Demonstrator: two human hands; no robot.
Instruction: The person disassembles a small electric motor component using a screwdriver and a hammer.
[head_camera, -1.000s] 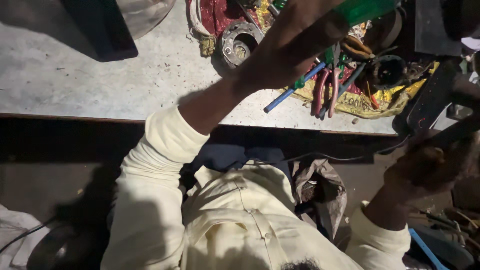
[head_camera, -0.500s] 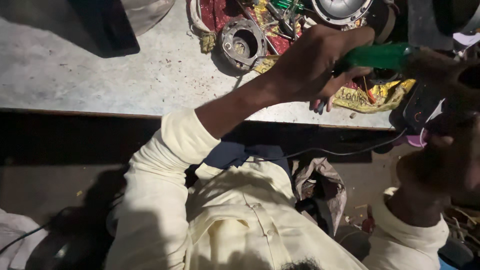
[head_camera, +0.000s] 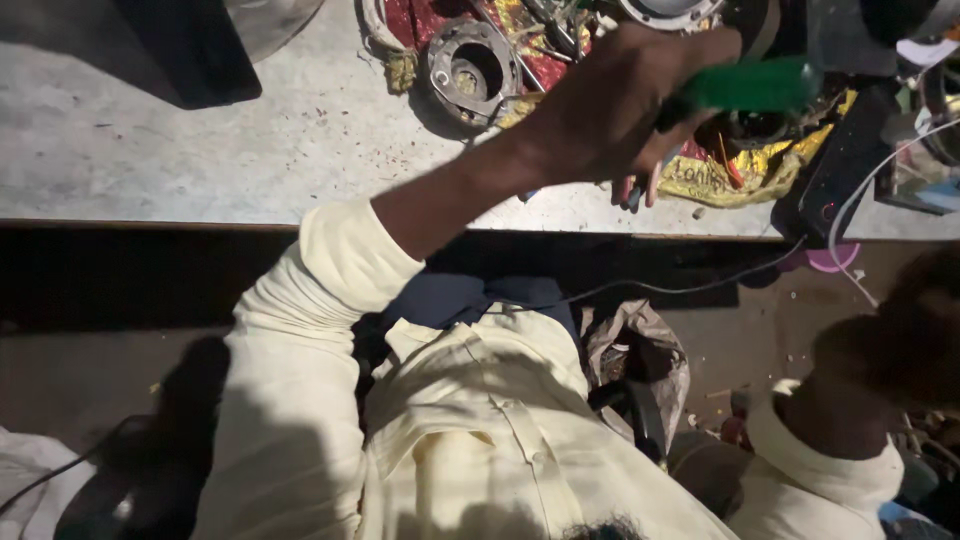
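Loosely clamped in the left hand (head_camera: 610, 110) above the worktop's (head_camera: 200, 150) far edge, the green-handled tool (head_camera: 750, 85) could slip; the right hand's (head_camera: 900, 340) grip cannot be told.

Right hand (head_camera: 900, 350) blurred; tool tip hidden

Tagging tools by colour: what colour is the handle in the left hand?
Green handle, gripped by the left hand; head view.

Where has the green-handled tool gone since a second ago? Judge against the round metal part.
Yes. The green-handled tool in the left hand has dropped from above the round metal part to level with it.
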